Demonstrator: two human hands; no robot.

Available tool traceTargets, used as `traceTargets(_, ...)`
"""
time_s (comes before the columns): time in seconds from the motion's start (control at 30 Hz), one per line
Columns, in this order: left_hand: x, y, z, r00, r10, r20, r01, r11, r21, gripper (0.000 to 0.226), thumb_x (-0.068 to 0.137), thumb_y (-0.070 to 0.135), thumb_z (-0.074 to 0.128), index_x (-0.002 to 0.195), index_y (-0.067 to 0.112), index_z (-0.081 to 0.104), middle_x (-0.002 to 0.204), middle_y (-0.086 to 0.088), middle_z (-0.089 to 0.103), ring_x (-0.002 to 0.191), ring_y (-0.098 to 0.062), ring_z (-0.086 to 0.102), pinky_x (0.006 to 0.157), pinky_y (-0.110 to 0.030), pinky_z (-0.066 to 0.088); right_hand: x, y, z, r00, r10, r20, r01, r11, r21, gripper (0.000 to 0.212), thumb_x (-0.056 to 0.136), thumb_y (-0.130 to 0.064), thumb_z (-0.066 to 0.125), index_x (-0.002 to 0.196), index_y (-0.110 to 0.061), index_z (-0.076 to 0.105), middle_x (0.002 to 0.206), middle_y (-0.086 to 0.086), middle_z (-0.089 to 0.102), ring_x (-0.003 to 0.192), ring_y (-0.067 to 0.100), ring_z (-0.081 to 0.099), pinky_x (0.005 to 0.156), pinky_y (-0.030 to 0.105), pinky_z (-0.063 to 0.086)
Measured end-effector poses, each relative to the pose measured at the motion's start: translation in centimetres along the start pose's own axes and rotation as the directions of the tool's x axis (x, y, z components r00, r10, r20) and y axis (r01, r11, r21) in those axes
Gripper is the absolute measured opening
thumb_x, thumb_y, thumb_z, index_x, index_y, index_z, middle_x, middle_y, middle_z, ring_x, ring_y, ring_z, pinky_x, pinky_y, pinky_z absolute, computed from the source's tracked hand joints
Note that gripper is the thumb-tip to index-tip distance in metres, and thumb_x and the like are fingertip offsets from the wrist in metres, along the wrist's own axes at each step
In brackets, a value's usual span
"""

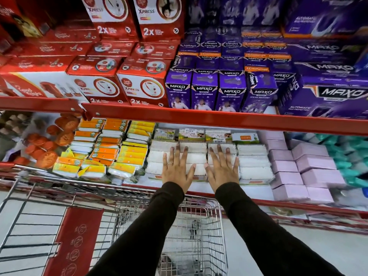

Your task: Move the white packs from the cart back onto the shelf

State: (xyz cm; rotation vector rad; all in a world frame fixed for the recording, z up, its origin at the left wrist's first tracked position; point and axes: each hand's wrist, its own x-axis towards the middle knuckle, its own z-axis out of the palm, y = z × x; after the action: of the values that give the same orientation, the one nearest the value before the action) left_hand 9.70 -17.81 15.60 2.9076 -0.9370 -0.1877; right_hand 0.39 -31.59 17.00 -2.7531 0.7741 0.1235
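Head view: flat white plastic-wrapped rectangular packs [253, 162] stacked in rows on red-edged shelf [219, 121]; left hand [177, 170], right hand [223, 170] splayed flat on them, gripping nothing.

Both your arms reach forward, dark-sleeved; left hand [177, 170] and right hand [223, 172] flat, fingers spread, apparently pressing palms-down.

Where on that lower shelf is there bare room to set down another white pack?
Bare shelf shows in a strip along the front edge, before the white packs and left of the pink boxes. Behind that it is crowded: orange and yellow packs press against the white stack's left, pink boxes against its right. Left hand and right hand lie flat on the stack.
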Motion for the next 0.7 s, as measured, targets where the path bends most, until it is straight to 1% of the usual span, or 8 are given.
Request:
traceTargets(0.07, 0.1, 1.7, -0.2, 0.998, 0.022, -0.052, -0.025, 0.998, -0.062, 0.079, 0.091, 0.061, -0.001, 0.160, 0.023, 0.000, 0.168, -0.009, -0.005, 0.156, -0.028, -0.005, 0.122, -0.044, -0.015, 0.0, 2.0, -0.7, 0.996, 0.065, -0.066, -0.066, 0.998, -0.011, 0.062, 0.100, -0.051, 0.015, 0.156, -0.033, -0.005, 0.163, -0.003, -0.020, 0.150, 0.024, -0.019, 0.120, 0.052, -0.011)
traceTargets(0.13, 0.3, 3.9, -0.1, 0.996, 0.082, -0.035, -0.084, 0.992, -0.089, 0.081, 0.090, 0.061, -0.002, 0.160, 0.022, 0.000, 0.168, -0.007, -0.010, 0.155, -0.028, -0.010, 0.123, -0.045, -0.016, -0.2, 4.6, -1.2, 0.981, 0.168, -0.094, -0.170, 0.985, -0.009, 0.062, 0.102, -0.049, 0.019, 0.156, -0.031, -0.008, 0.164, 0.000, -0.019, 0.151, 0.027, -0.018, 0.122, 0.054, -0.009)
traceTargets(0.23, 0.5, 7.3, 0.6, 0.989, 0.150, -0.002, -0.149, 0.981, -0.125, 0.082, 0.088, 0.061, -0.003, 0.160, 0.021, 0.000, 0.168, -0.005, -0.009, 0.155, -0.025, -0.010, 0.124, -0.046, -0.012, -0.6, 8.4, -1.1, 0.961, 0.275, -0.030, -0.276, 0.960, -0.038, 0.063, 0.102, -0.051, 0.014, 0.156, -0.031, -0.012, 0.165, 0.002, -0.018, 0.152, 0.030, -0.016, 0.123, 0.057, -0.003)
traceTargets(0.3, 0.4, 8.4, 1.2, 0.989, 0.148, 0.016, -0.146, 0.984, -0.106, 0.082, 0.087, 0.060, -0.004, 0.160, 0.023, -0.002, 0.168, -0.004, -0.010, 0.156, -0.026, -0.009, 0.125, -0.047, -0.008, -0.6, 9.4, -0.9, 0.964, 0.265, 0.004, -0.264, 0.963, -0.055, 0.064, 0.102, -0.052, 0.015, 0.155, -0.032, -0.015, 0.165, 0.001, -0.019, 0.152, 0.031, -0.014, 0.123, 0.057, -0.001)
traceTargets(0.37, 0.4, 8.7, 1.9, 0.990, 0.137, 0.028, -0.135, 0.989, -0.065, 0.080, 0.087, 0.058, -0.007, 0.159, 0.023, -0.005, 0.168, -0.004, -0.012, 0.156, -0.026, -0.010, 0.126, -0.048, -0.006, -0.7, 9.7, -0.7, 0.969, 0.248, -0.003, -0.247, 0.966, -0.077, 0.064, 0.102, -0.051, 0.016, 0.155, -0.032, -0.014, 0.164, 0.000, -0.020, 0.152, 0.031, -0.015, 0.123, 0.056, -0.004)
traceTargets(0.53, 0.4, 8.4, 2.0, 0.988, 0.151, 0.031, -0.150, 0.988, -0.030, 0.079, 0.088, 0.058, -0.007, 0.159, 0.025, -0.009, 0.168, -0.005, -0.015, 0.155, -0.026, -0.012, 0.125, -0.048, -0.007, -0.8, 9.6, -0.8, 0.971, 0.239, -0.009, -0.239, 0.968, -0.081, 0.064, 0.102, -0.051, 0.016, 0.156, -0.032, -0.013, 0.164, -0.001, -0.021, 0.151, 0.031, -0.017, 0.123, 0.056, -0.006)
traceTargets(0.63, -0.1, 8.6, 1.2, 0.991, 0.132, 0.031, -0.131, 0.991, -0.039, 0.081, 0.085, 0.059, -0.013, 0.158, 0.025, -0.012, 0.168, -0.004, -0.015, 0.155, -0.025, -0.012, 0.124, -0.046, -0.008, -1.3, 9.5, -1.6, 0.975, 0.220, -0.034, -0.220, 0.976, 0.004, 0.063, 0.102, -0.052, 0.017, 0.156, -0.031, -0.008, 0.166, 0.001, -0.013, 0.152, 0.029, -0.015, 0.123, 0.055, -0.004)
traceTargets(0.7, -0.9, 8.6, 0.2, 0.995, 0.104, -0.003, -0.104, 0.992, -0.065, 0.081, 0.086, 0.058, -0.012, 0.159, 0.023, -0.010, 0.168, -0.005, -0.010, 0.155, -0.024, -0.010, 0.126, -0.046, -0.007, -2.0, 9.5, -2.1, 0.978, 0.188, -0.093, -0.188, 0.982, 0.006, 0.066, 0.098, -0.055, 0.009, 0.157, -0.028, -0.005, 0.167, 0.002, -0.006, 0.153, 0.029, -0.012, 0.123, 0.055, -0.003)
